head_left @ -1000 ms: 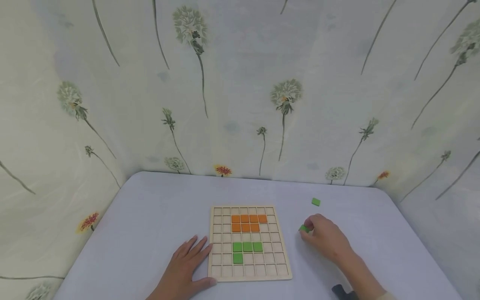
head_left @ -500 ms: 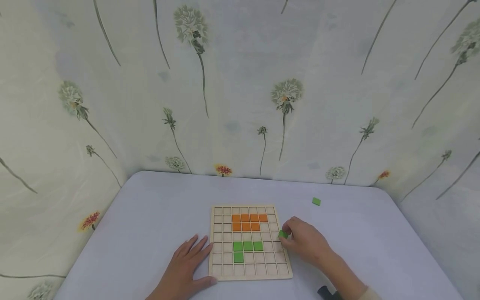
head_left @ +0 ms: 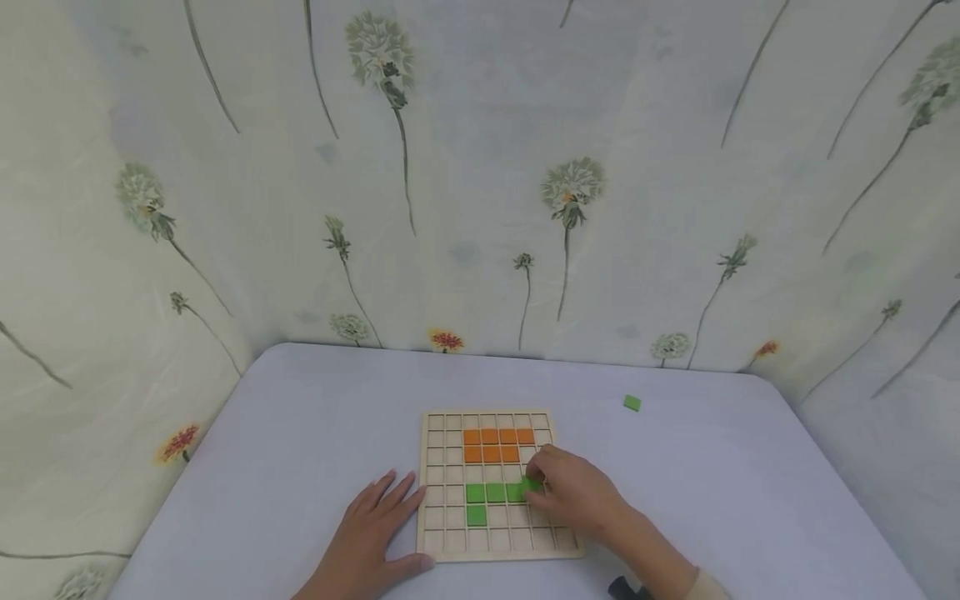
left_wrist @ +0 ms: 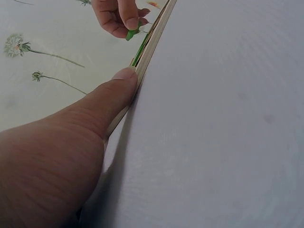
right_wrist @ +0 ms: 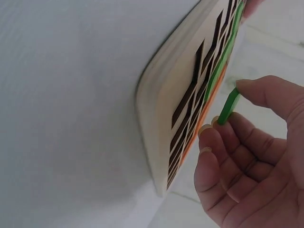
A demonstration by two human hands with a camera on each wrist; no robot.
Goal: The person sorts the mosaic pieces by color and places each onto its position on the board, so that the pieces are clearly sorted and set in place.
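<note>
A wooden grid board (head_left: 450,546) lies on the table with orange tiles (head_left: 491,454) in two rows and several green tiles (head_left: 476,516) nearer the front. Between thumb and fingers my right hand (head_left: 577,492) pinches a square green tile (right_wrist: 229,106), tilted and raised just above the board at the right end of the green row. My left hand (head_left: 367,533) rests flat with spread fingers at the board's left edge; its thumb (left_wrist: 114,95) touches the near left corner of the board.
One loose green tile (head_left: 632,403) lies on the white table (head_left: 337,400), behind and to the right of the board. A flower-printed cloth (head_left: 480,167) rises behind the table. A dark band or device (head_left: 624,588) sits under the right wrist.
My right hand has carried the green tile leftward from the table to above the board, beside the green row. My left hand stays at the board's edge.
</note>
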